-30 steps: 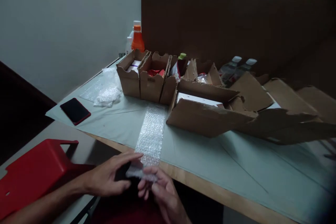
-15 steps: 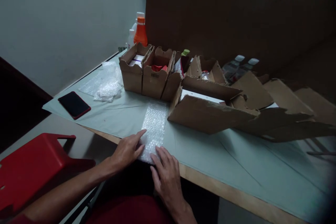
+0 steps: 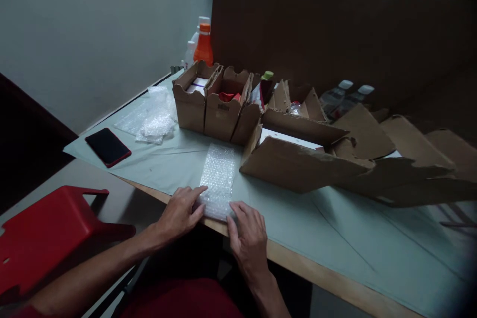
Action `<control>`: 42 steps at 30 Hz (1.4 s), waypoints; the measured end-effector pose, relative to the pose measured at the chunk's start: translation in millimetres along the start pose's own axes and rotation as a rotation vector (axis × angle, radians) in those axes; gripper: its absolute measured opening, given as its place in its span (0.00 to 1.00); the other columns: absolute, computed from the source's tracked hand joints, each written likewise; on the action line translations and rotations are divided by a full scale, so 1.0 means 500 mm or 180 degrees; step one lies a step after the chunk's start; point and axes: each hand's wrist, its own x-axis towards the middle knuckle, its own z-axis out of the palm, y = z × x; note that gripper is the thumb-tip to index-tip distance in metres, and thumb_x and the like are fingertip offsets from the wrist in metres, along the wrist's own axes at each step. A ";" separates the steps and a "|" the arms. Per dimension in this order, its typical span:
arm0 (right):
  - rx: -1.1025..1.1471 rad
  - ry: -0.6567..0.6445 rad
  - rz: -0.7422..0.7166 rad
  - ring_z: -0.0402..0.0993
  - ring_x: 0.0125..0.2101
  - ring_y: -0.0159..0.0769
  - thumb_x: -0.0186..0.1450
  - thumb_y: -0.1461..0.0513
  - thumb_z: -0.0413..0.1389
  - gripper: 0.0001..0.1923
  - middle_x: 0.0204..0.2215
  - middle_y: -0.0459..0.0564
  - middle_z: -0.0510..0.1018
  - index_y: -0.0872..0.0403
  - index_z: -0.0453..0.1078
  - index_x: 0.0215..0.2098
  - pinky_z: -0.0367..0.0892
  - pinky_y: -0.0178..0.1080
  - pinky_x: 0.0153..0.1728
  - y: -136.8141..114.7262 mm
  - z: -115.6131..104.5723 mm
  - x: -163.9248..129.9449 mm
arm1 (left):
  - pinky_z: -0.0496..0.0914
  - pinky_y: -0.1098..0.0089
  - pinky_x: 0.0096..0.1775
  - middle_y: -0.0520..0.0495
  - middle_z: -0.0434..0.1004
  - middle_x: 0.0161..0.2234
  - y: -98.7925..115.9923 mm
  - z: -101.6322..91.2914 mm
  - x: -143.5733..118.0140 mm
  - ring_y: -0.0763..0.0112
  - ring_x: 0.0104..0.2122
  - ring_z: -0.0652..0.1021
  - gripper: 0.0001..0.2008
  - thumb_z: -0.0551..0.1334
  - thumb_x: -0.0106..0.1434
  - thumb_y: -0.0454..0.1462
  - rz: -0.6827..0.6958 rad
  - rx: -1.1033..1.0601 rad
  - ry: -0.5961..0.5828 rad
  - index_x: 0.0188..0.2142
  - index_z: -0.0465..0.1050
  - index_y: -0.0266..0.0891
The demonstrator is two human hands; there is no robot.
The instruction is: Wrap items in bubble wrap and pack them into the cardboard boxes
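Both hands lie palm-down, left hand point(image 3: 181, 212) beside right hand point(image 3: 249, 235), fingers extended.

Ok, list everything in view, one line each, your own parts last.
bubble wrap strip: 1, clear, table's near edge, under both hands
crumpled bubble wrap: 1 pile, clear, left
phone: 1, black with red edge, far left
small cardboard boxes: a row, brown, centre
large torn cardboard box: 1, brown, right of strip
orange bottle: 1, back corner
red stool: 1, beside table
table: 1, pale cover
left hand: on strip
right hand: on strip
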 end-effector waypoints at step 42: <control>0.0085 -0.0547 -0.0039 0.72 0.50 0.44 0.70 0.67 0.53 0.13 0.47 0.52 0.80 0.53 0.71 0.51 0.62 0.48 0.51 0.015 0.018 0.049 | 0.67 0.55 0.54 0.38 0.73 0.52 -0.013 -0.010 0.030 0.55 0.52 0.72 0.20 0.62 0.64 0.34 0.1014 -0.0122 0.0525 0.56 0.69 0.37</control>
